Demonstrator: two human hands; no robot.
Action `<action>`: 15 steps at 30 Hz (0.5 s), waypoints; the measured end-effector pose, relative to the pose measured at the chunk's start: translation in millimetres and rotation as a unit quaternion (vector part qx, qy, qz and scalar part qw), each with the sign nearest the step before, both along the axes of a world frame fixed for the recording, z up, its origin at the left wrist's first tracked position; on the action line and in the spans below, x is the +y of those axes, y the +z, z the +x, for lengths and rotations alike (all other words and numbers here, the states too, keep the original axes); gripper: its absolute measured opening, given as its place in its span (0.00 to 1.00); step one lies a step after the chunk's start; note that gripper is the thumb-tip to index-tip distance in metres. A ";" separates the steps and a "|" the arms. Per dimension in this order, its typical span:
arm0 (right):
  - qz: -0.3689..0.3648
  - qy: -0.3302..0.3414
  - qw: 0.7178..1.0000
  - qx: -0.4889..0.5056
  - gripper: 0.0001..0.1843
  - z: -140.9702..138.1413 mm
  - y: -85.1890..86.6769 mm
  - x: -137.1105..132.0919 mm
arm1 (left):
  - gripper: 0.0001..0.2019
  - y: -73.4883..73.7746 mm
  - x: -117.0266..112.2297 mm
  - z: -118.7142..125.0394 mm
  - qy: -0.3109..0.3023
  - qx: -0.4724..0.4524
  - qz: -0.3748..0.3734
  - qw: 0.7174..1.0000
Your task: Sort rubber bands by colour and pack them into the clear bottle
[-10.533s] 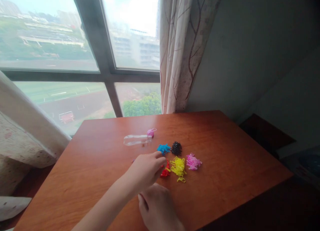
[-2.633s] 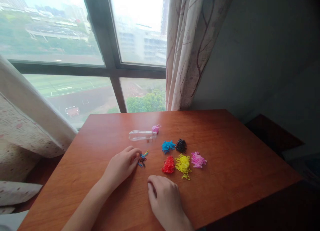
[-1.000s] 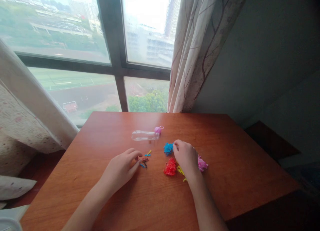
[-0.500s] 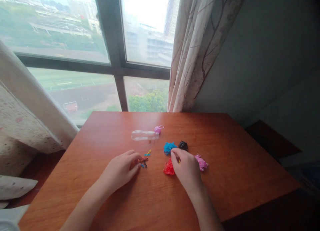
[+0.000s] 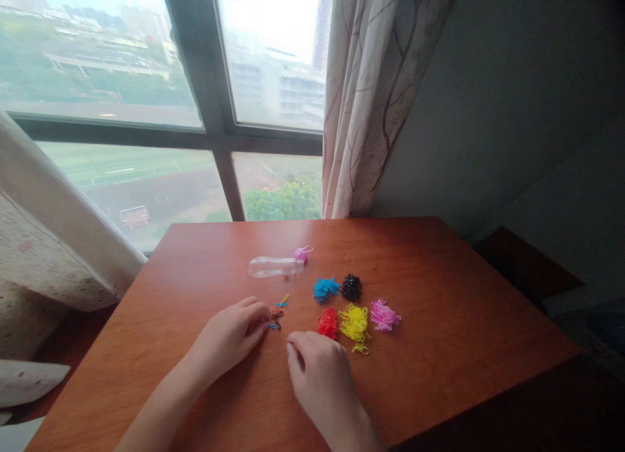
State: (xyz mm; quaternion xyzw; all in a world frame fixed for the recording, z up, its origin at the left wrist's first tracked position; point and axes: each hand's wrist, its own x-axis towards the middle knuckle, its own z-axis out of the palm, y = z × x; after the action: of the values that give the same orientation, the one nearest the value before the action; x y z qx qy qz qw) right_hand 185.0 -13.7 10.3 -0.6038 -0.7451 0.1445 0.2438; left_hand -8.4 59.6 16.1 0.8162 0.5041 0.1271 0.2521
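The left hand's (image 5: 232,335) fingers (image 5: 256,312) curl at a small mixed group of bands (image 5: 277,314) on the bench (image 5: 195,269), thumb close to forefinger; whether they pinch one I cannot tell; the right hand's (image 5: 322,370) fingers bend inward just in front of the red heap (image 5: 328,323), and whatever they may hold is hidden; a careless sweep there could drag red loops into the yellow heap (image 5: 354,320), since the two lie side by side; the blue heap (image 5: 325,289) and black heap (image 5: 351,287) sit so close that a snagged loop might mix them; a bump could roll the clear bottle (image 5: 276,267), which lies on its side, pink cap (image 5: 301,255) by its neck; the bench is reddish-brown wood, shiny toward the window (image 5: 209,136); patterned curtains (image 5: 364,94) flank it; a dim wall (image 5: 469,113) stands at right.
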 end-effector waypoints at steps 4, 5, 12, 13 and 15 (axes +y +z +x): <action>-0.019 0.000 1.000 -0.022 0.09 -11.2 1.5 2.7 | 0.11 0.6 0.6 0.4 0.003 0.001 0.000 1.000; -0.024 -0.004 0.999 -0.027 0.09 -13.4 1.4 3.4 | 0.11 0.6 0.7 0.2 0.005 0.004 0.003 1.000; -0.051 -0.015 0.997 -0.048 0.08 -22.9 -3.5 5.3 | 0.11 0.3 0.8 2.5 0.033 0.028 0.016 0.999; -0.052 -0.015 0.997 -0.048 0.08 -23.0 -4.4 4.8 | 0.11 -0.4 1.0 3.4 0.039 0.029 0.017 0.999; -0.053 -0.014 0.997 -0.046 0.08 -22.9 -5.7 3.3 | 0.11 -2.7 1.6 5.0 0.047 0.026 0.019 0.998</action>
State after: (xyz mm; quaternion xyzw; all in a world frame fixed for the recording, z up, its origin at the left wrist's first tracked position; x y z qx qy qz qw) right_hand 162.1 -10.4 4.6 -0.6322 -0.7384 0.1522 0.1785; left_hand -3.4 61.2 13.4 0.7991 0.5458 0.1273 0.2176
